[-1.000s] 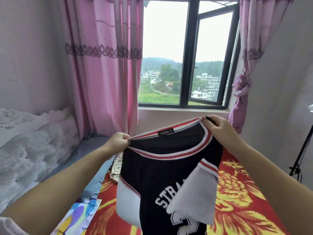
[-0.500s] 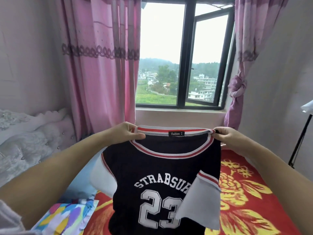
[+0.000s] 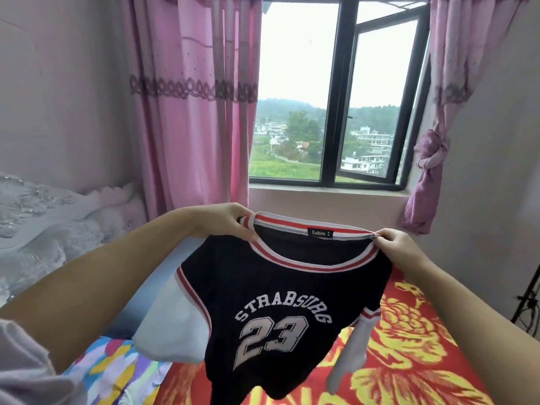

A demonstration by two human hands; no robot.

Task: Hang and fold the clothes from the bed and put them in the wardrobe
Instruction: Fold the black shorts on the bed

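Here both hands, left (image 3: 230, 223) at ten o'clock, right (image 3: 394, 244) at two, pinch the jersey (image 3: 280, 290) collar, spreading it above the bed (image 3: 409, 361) for folding.

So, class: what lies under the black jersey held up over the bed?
Under the jersey, pinched by the left hand and right hand, lies the red-and-yellow floral bedspread. Whatever lies directly beneath the fabric is covered.
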